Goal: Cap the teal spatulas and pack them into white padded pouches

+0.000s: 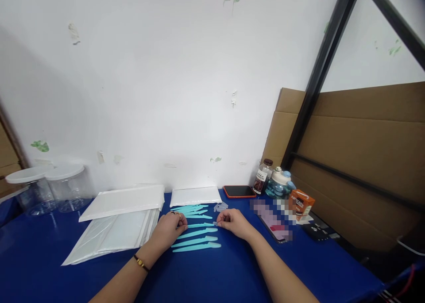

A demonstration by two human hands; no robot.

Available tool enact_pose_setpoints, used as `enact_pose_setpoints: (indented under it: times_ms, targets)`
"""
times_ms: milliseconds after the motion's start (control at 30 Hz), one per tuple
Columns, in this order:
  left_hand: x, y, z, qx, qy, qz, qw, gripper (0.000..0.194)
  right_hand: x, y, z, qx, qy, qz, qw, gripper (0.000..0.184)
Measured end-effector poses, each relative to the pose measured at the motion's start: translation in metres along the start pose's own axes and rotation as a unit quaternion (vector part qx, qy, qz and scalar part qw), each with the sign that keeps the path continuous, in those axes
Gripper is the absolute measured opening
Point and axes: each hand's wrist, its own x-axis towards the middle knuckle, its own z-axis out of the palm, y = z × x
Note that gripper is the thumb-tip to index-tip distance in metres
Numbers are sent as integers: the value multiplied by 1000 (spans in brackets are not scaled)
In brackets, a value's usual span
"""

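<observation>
My left hand pinches the handle end of a turquoise eyebrow razor, its blade end pointing right. Facing that blade end, my right hand has thumb and fingertips closed on a small clear blade cap. Whether the cap touches the blade, I cannot tell. Below the held razor, three more turquoise razors lie side by side, their blade ends to the right. Behind my hands is a loose bunch of turquoise razors, with a small heap of clear caps to its right.
White padded mailers are stacked at left, near two clear lidded jars. A white packet and an orange-edged phone lie by the wall. At right stand a brown-capped bottle, a blue water bottle and an orange box.
</observation>
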Motion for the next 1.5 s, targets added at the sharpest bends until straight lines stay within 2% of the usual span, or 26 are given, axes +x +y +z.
enact_pose_setpoints:
  times_ms: [133,233,300,400,467,600,700,833,933,1133,1267,1400,1500]
  targets:
    - [0,2,3,3,-9,11,1000,14,1,-7,11,-2,-8,-23,1000,8]
    - [0,2,4,-1,-17,28,999,17,3,-5,11,-11,-15,-41,999,10]
    - [0,-1,6,-3,7,42,999,21,5,1,3,-37,33,-47,998,13]
    - [4,-8,8,19,52,47,997,27,8,14,-12,-91,146,-34,984,18]
    - [6,-11,10,37,55,39,997,28,10,20,-17,-118,164,-24,979,19]
    - [6,-10,9,36,49,30,998,22,12,20,-11,-148,125,-26,981,18]
    - [5,-6,5,21,36,22,999,17,14,18,-5,-147,120,-14,982,11]
    - [4,-5,3,2,14,3,1000,14,14,20,-2,-71,73,14,995,8]
    - [3,-7,5,-3,18,0,1000,14,11,19,-1,-7,29,15,999,7]
    - [3,-8,7,-2,18,-11,1000,15,6,6,-1,40,4,13,999,10]
    - [3,-4,6,-2,15,-13,1000,15,5,-2,4,32,3,10,999,9]
    - [1,2,6,3,-2,-2,1000,14,6,-6,14,16,-23,-13,1000,8]
    - [1,4,7,-4,-12,8,1000,16,6,-4,10,-23,-14,-30,999,9]
